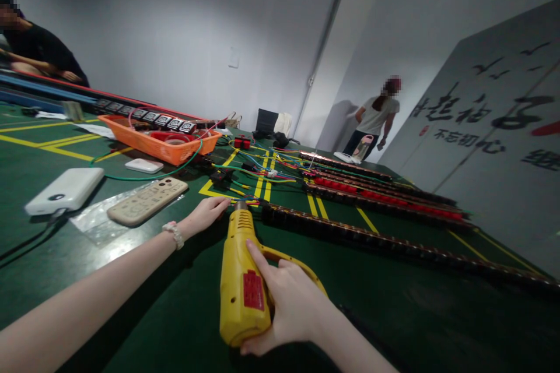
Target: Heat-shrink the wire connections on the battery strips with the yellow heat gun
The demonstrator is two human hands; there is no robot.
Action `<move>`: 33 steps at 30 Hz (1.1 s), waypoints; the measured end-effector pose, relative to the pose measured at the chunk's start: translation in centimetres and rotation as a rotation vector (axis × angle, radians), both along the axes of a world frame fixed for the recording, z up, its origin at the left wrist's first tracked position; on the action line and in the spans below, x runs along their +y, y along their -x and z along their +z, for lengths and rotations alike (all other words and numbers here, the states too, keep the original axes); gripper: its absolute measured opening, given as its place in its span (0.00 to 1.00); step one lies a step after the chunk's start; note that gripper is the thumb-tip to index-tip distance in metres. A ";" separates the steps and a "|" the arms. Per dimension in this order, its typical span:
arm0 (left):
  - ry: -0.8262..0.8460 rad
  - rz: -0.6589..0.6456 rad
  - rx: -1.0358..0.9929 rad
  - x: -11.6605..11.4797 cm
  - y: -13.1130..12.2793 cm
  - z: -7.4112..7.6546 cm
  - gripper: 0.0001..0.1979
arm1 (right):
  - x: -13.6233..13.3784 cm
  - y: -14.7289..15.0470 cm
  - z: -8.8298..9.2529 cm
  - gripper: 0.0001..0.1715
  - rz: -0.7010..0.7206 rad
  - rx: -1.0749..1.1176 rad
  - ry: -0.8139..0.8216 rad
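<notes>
My right hand [286,303] is wrapped round the grip of a yellow heat gun [242,280] with a red label, its nozzle aimed forward at a bundle of coloured wires [247,201]. My left hand [205,214], a beaded bracelet on the wrist, reaches out flat over the green floor with its fingertips at those wires just left of the nozzle; whether it pinches one is hidden. A long dark strip of components [371,239] starts right beside the nozzle and runs off to the right.
Several more long strips [376,189] with red parts lie behind. An orange basket [153,143], a beige phone [146,201] on plastic film, and a white power bank [65,189] sit left. One person sits far left [39,52]; another stands by the wall [374,125].
</notes>
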State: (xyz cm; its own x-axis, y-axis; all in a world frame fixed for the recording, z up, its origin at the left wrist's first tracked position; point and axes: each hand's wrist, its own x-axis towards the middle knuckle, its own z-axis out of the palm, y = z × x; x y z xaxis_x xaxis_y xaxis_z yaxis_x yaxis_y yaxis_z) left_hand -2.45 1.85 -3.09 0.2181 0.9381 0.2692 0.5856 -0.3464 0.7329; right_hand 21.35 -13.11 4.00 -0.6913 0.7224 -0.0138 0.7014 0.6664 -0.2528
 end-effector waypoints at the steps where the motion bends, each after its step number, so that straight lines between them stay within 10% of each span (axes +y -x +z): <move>1: 0.004 -0.006 -0.011 0.0 0.0 0.0 0.26 | 0.0 0.2 0.0 0.73 0.011 0.004 -0.001; 33: -0.034 -0.019 -0.017 -0.3 0.2 0.1 0.23 | 0.1 -3.2 -0.2 0.76 -0.131 -0.056 0.013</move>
State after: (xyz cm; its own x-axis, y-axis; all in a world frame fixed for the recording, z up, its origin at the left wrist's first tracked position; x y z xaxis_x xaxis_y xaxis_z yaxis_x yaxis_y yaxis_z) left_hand -2.61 1.58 -2.96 0.2308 0.9242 0.3043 0.5662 -0.3819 0.7305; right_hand 24.54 -13.05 3.76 -0.5893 0.8057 -0.0595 0.7952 0.5654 -0.2191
